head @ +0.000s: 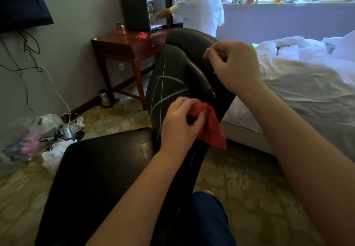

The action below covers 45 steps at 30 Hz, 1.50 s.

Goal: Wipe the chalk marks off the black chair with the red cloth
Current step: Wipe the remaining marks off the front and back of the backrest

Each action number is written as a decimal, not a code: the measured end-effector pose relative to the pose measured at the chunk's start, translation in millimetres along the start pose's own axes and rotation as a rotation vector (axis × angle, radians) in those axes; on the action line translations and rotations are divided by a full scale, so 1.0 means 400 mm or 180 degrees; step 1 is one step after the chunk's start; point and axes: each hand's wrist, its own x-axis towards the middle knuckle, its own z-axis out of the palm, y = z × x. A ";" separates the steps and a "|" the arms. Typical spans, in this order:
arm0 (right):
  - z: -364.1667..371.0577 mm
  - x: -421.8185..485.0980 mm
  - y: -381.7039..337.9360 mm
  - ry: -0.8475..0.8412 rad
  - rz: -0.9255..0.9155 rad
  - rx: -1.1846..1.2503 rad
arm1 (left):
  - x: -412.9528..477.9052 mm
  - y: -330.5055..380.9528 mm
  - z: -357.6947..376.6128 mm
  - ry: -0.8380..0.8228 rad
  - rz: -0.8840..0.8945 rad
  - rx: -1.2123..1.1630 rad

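Observation:
The black chair point(172, 67) stands in front of me with its backrest leaning away, and its seat point(99, 168) is low on the left. White chalk marks point(163, 90) cross the backrest in several long lines. My left hand point(182, 118) grips the bunched red cloth point(209, 128) and holds it against the backrest just right of the marks. My right hand point(234, 67) is raised at the backrest's upper right edge with its fingers curled and thumb against the forefinger. I cannot see anything in it or tell whether it holds the chair.
A bed with white bedding point(307, 84) is close on the right. Behind the chair are a wooden desk point(123, 47) with a second red cloth point(141, 35) and a mini fridge point(142, 5), where a person in white point(199, 9) stands. Bags, cables and a kettle point(106, 98) litter the floor at left.

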 end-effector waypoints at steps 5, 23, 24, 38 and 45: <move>0.000 0.006 0.008 0.0018 -0.0073 0.0030 | -0.142 -0.132 -0.008 -0.0112 -0.0391 0.0151; -0.005 -0.006 -0.007 -0.0030 0.0021 -0.0030 | -0.025 -0.033 -0.044 -0.0316 -0.0073 0.0027; -0.007 -0.005 -0.005 -0.0027 0.0040 -0.0030 | -0.048 -0.055 -0.044 -0.0387 -0.0143 0.0069; 0.000 -0.011 -0.017 -0.0030 0.0017 -0.0077 | -0.039 0.018 -0.077 -0.0236 -0.0156 -0.0169; -0.007 -0.013 -0.014 0.0006 0.0006 -0.0082 | 0.035 0.079 -0.015 0.0079 0.0233 -0.0188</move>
